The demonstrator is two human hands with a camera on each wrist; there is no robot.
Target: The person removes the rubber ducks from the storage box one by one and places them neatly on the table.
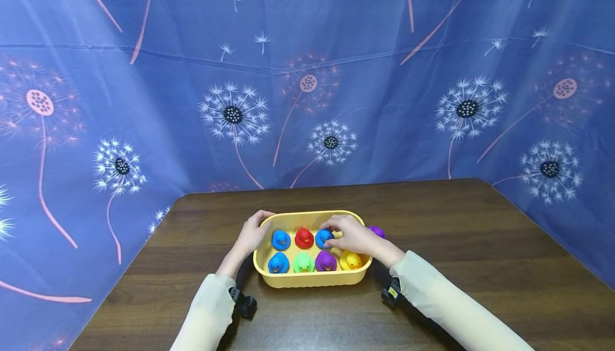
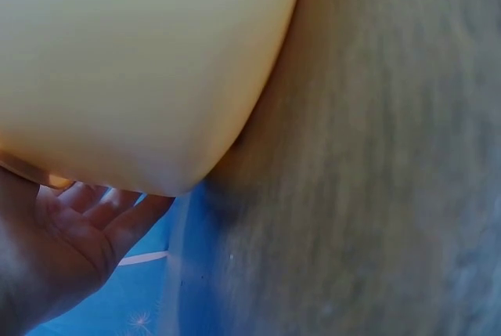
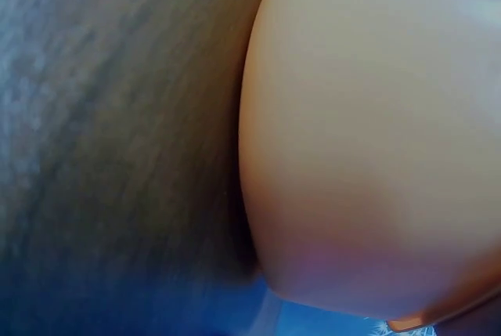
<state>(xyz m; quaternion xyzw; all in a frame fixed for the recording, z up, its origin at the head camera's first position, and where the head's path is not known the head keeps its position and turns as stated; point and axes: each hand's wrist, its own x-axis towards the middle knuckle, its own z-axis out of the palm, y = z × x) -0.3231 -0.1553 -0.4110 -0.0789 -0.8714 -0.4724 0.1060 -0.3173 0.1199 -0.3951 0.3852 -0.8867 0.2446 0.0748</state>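
A yellow plastic basin (image 1: 312, 280) stands on the table with several rubber ducks inside. My left hand (image 1: 251, 233) grips its left end, thumb over the rim; in the left wrist view, the fingers of that hand (image 2: 66, 250) lie against the outer wall. My right hand (image 1: 353, 235) reaches over the right rim and pinches a blue duck (image 1: 323, 238) in the back row. Beside that duck are a red duck (image 1: 304, 239) and another blue duck (image 1: 281, 240). The front row holds a blue duck (image 1: 278, 263), a green duck (image 1: 303, 263), a purple duck (image 1: 325, 261) and a yellow duck (image 1: 351, 260). The right wrist view shows only the basin's outer wall (image 3: 368, 140), not the fingers.
Outside the basin, past its right end, a purple object (image 1: 377, 231) shows partly behind my right hand. The brown wooden table (image 1: 456, 233) spreads to both sides. Behind it hangs a blue cloth (image 1: 384, 116) with a dandelion print.
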